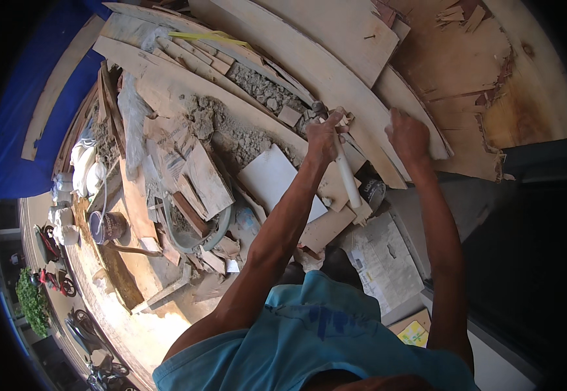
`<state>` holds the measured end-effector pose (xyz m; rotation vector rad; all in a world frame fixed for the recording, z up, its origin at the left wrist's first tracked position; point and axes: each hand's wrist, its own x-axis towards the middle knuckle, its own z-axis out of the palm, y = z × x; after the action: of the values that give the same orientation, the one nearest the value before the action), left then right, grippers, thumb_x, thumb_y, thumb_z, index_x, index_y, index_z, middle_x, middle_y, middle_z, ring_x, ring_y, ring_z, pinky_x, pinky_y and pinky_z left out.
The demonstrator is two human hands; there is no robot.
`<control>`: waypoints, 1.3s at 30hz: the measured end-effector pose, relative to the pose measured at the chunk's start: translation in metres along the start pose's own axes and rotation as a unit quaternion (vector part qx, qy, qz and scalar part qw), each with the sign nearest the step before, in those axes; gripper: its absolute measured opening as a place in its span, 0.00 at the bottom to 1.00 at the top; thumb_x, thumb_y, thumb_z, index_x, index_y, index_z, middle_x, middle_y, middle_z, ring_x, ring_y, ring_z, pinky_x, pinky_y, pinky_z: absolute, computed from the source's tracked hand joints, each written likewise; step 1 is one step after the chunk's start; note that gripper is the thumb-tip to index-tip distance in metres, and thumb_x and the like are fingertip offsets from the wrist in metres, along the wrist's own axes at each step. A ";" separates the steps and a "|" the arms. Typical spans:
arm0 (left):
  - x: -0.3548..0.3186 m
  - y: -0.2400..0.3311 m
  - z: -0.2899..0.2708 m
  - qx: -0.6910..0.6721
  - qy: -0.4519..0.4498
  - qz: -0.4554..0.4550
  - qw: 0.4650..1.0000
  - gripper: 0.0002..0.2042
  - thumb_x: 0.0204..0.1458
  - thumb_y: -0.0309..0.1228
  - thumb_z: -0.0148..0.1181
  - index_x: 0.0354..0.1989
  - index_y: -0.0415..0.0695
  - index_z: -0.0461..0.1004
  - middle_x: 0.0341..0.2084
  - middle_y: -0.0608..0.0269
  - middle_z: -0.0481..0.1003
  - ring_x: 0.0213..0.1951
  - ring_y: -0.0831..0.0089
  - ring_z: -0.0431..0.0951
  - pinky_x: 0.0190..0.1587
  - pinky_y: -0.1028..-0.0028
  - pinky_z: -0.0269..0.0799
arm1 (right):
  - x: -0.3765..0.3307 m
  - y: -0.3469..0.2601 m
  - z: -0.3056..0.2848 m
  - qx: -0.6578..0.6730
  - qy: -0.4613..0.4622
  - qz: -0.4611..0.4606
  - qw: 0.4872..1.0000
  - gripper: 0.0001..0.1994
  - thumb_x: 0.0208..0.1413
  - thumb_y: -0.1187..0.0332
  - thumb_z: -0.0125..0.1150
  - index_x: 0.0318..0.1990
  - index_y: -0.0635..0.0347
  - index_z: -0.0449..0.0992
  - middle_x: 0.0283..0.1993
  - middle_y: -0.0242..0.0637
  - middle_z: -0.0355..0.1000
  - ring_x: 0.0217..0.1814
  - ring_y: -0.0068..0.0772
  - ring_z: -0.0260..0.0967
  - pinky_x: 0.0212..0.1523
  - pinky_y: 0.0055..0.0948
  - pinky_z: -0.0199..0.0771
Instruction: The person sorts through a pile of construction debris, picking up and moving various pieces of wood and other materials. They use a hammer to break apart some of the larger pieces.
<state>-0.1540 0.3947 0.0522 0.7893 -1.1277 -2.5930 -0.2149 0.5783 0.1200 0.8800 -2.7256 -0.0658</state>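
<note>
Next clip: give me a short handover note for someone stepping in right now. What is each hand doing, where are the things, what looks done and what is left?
Left hand: closed around a hammer with a pale handle, head up against the long plank.
Right hand: pressed flat on that plank's far end, holding nothing.
Around: rubble and board offcuts heaped on the left, a white tile below the left hand, a paint tin further left.
Done: cannot tell. Left: the plank lies in the pile, under both hands.

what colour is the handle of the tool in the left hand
White handle, with a dark head; shows in the head view.
</note>
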 end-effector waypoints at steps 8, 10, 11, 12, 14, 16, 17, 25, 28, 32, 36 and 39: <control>0.023 -0.018 0.052 -0.019 0.008 0.056 0.998 0.15 0.46 0.33 0.71 0.30 0.37 0.70 0.20 0.62 0.71 0.15 0.74 0.72 0.14 0.77 0.64 | 0.000 0.002 -0.001 -0.008 -0.023 -0.023 0.999 0.12 0.49 0.63 0.65 0.37 0.58 0.71 0.34 0.41 0.74 0.33 0.44 0.77 0.32 0.38 0.78; 0.024 -0.017 0.059 -0.014 0.016 0.059 0.998 0.15 0.46 0.32 0.71 0.29 0.37 0.70 0.20 0.62 0.72 0.15 0.74 0.72 0.13 0.77 0.64 | 0.000 0.002 -0.003 0.001 -0.025 -0.026 0.999 0.13 0.49 0.64 0.64 0.38 0.58 0.71 0.35 0.42 0.74 0.33 0.44 0.76 0.32 0.37 0.78; 0.024 -0.017 0.061 -0.011 0.020 0.060 0.998 0.15 0.46 0.32 0.71 0.29 0.37 0.70 0.20 0.61 0.72 0.14 0.74 0.72 0.13 0.77 0.64 | -0.001 0.002 -0.004 0.008 -0.028 -0.019 0.999 0.13 0.49 0.64 0.64 0.39 0.59 0.71 0.36 0.42 0.73 0.33 0.44 0.76 0.33 0.37 0.78; 0.023 -0.017 0.063 0.002 0.026 0.066 0.997 0.15 0.46 0.32 0.71 0.28 0.37 0.70 0.19 0.61 0.72 0.14 0.74 0.72 0.13 0.77 0.64 | -0.001 0.002 -0.006 0.015 -0.031 -0.013 0.999 0.13 0.49 0.65 0.64 0.40 0.59 0.72 0.37 0.43 0.73 0.33 0.44 0.76 0.34 0.37 0.78; 0.023 -0.016 0.065 0.026 0.037 0.081 0.996 0.15 0.46 0.32 0.71 0.26 0.36 0.71 0.18 0.60 0.72 0.14 0.73 0.72 0.13 0.77 0.64 | 0.002 -0.007 -0.028 0.062 0.022 -0.007 0.998 0.15 0.49 0.67 0.63 0.44 0.59 0.72 0.40 0.43 0.72 0.36 0.43 0.76 0.35 0.37 0.78; 0.026 -0.015 0.065 0.057 0.028 0.092 0.994 0.15 0.46 0.33 0.71 0.24 0.35 0.71 0.17 0.60 0.72 0.14 0.73 0.71 0.13 0.77 0.64 | 0.013 -0.012 -0.050 0.146 0.140 -0.026 0.979 0.21 0.47 0.72 0.63 0.51 0.56 0.71 0.44 0.42 0.68 0.44 0.43 0.72 0.40 0.37 0.76; 0.027 -0.016 0.063 0.075 0.024 0.096 0.992 0.15 0.46 0.33 0.71 0.23 0.35 0.72 0.16 0.59 0.72 0.14 0.73 0.71 0.13 0.77 0.64 | 0.026 -0.015 -0.066 0.162 0.221 -0.053 0.960 0.22 0.46 0.73 0.63 0.52 0.56 0.71 0.45 0.42 0.67 0.46 0.44 0.70 0.41 0.37 0.75; 0.032 -0.011 0.059 0.077 0.002 0.068 0.995 0.19 0.45 0.37 0.72 0.28 0.32 0.73 0.21 0.56 0.74 0.16 0.72 0.73 0.14 0.76 0.64 | 0.150 -0.048 -0.133 0.137 0.484 -0.022 0.864 0.14 0.42 0.73 0.61 0.40 0.58 0.76 0.41 0.44 0.73 0.49 0.50 0.69 0.52 0.42 0.68; 0.025 -0.009 0.064 0.090 -0.007 0.057 0.994 0.20 0.44 0.38 0.73 0.29 0.30 0.75 0.23 0.54 0.76 0.17 0.71 0.75 0.14 0.75 0.64 | 0.159 -0.034 -0.104 0.146 0.375 -0.035 0.915 0.21 0.44 0.73 0.65 0.49 0.58 0.74 0.42 0.44 0.72 0.47 0.52 0.70 0.49 0.43 0.69; 0.027 -0.011 0.066 0.149 0.009 0.048 0.988 0.20 0.43 0.38 0.73 0.25 0.29 0.76 0.19 0.56 0.75 0.15 0.72 0.74 0.13 0.76 0.64 | 0.170 -0.021 -0.082 0.111 0.370 -0.009 0.922 0.18 0.47 0.70 0.66 0.48 0.56 0.75 0.42 0.44 0.73 0.45 0.51 0.71 0.45 0.43 0.71; 0.025 -0.008 0.065 0.154 0.001 0.036 0.987 0.18 0.44 0.36 0.72 0.27 0.29 0.76 0.21 0.55 0.75 0.17 0.70 0.76 0.14 0.76 0.66 | 0.178 -0.008 -0.067 0.047 0.407 -0.007 0.912 0.18 0.48 0.67 0.65 0.49 0.51 0.75 0.42 0.44 0.74 0.43 0.50 0.72 0.43 0.43 0.72; 0.020 -0.002 0.056 0.124 -0.010 0.041 0.991 0.18 0.45 0.35 0.70 0.32 0.29 0.75 0.27 0.52 0.76 0.20 0.68 0.78 0.16 0.76 0.68 | 0.184 -0.006 -0.066 0.054 0.367 0.016 0.928 0.18 0.49 0.65 0.65 0.50 0.48 0.76 0.44 0.44 0.74 0.42 0.50 0.73 0.42 0.44 0.73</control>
<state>-0.2017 0.4226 0.0748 0.7474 -1.4757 -2.4294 -0.3365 0.4699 0.2284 0.6966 -2.0454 0.3535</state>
